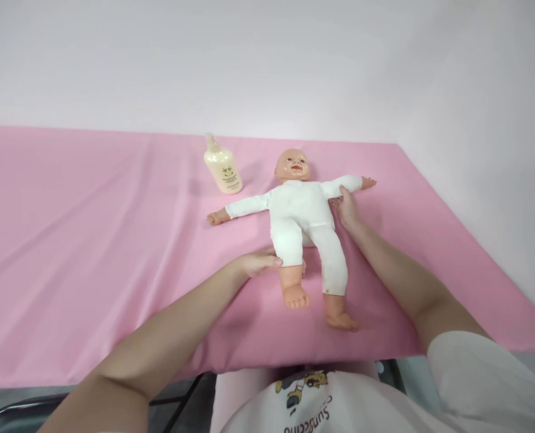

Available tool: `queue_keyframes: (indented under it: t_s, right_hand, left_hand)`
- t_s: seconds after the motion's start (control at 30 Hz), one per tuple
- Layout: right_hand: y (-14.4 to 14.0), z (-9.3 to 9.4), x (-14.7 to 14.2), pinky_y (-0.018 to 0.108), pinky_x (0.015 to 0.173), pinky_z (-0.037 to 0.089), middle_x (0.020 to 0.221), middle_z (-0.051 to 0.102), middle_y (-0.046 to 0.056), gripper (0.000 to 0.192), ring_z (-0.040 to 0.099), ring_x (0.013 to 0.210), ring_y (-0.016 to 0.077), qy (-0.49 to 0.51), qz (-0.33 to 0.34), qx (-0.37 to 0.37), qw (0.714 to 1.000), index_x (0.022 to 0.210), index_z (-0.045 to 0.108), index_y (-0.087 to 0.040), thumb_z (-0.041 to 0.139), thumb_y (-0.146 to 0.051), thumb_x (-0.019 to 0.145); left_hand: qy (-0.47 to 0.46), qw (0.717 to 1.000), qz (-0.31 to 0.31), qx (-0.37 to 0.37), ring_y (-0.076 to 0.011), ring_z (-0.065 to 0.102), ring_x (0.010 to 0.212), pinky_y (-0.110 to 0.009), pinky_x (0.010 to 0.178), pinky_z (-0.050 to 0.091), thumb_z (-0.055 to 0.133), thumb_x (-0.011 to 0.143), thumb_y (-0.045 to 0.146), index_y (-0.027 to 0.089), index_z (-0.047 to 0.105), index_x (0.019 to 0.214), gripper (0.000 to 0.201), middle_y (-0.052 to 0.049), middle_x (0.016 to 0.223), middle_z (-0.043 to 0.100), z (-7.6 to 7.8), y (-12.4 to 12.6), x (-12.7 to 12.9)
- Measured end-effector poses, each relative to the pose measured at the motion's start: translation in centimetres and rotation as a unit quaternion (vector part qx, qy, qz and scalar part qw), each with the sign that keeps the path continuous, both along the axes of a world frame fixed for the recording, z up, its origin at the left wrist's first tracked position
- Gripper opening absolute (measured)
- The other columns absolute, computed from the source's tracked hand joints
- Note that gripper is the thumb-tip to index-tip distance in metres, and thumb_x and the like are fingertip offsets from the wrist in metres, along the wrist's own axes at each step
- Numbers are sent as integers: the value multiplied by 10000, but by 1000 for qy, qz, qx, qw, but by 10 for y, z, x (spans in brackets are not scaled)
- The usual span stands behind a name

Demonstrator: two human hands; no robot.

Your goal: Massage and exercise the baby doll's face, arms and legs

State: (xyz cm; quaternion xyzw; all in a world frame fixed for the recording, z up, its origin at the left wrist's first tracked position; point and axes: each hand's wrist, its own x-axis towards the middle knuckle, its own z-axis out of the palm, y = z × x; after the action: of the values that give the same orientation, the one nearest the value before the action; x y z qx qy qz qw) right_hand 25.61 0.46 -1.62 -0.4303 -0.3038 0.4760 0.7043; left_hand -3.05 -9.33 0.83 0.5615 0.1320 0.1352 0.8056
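A baby doll with a white cloth body lies on its back, head toward the wall and arms spread wide. My left hand is wrapped round the doll's leg on the left, thumb on top near the knee and fingers passing underneath. At the doll's arm on the right, my right hand grips near the armpit, with the thumb over the sleeve and the other fingers partly hidden below. Beyond the doll's left-side arm stands a pale yellow pump bottle, touched by neither hand.
A pink cloth with soft wrinkles covers the table. White walls border its far and right edges. Below the near edge, a black chair frame shows at the lower left.
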Motion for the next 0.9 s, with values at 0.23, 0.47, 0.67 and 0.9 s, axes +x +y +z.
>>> queue_keyframes:
  t_s: [0.23,0.47,0.67,0.9]
  right_hand:
    - [-12,2,-4,407,963,594,1054,777,61,406,729,1066,256,-199,-12,90,976,1056,689,-240,733,-582,843]
    - [-17,3,0,496,1180,476,1236,693,95,436,637,1247,302,-397,45,195,896,1152,758,-276,799,-561,825]
    - [-20,5,4,483,1157,488,1256,615,96,379,601,1257,288,-457,51,211,862,1231,746,-304,752,-467,889]
    - [-19,5,1,465,1152,483,1235,626,82,382,600,1231,278,-425,56,186,884,1201,746,-298,776,-455,854]
  left_hand:
    - [-73,995,50,-47,-244,652,844,-380,867,523,771,702,747,120,731,867,650,-92,870,683,-3,-1,9]
    - [-112,978,129,-124,-245,591,777,-420,840,505,727,651,796,170,652,717,634,-72,779,622,-4,10,10]
    - [-103,975,145,-129,-242,591,773,-415,834,500,694,724,766,163,657,704,604,-76,776,616,-6,9,9]
    - [-110,976,148,-116,-213,571,725,-397,815,497,678,746,760,164,665,698,597,-56,754,609,-1,6,10]
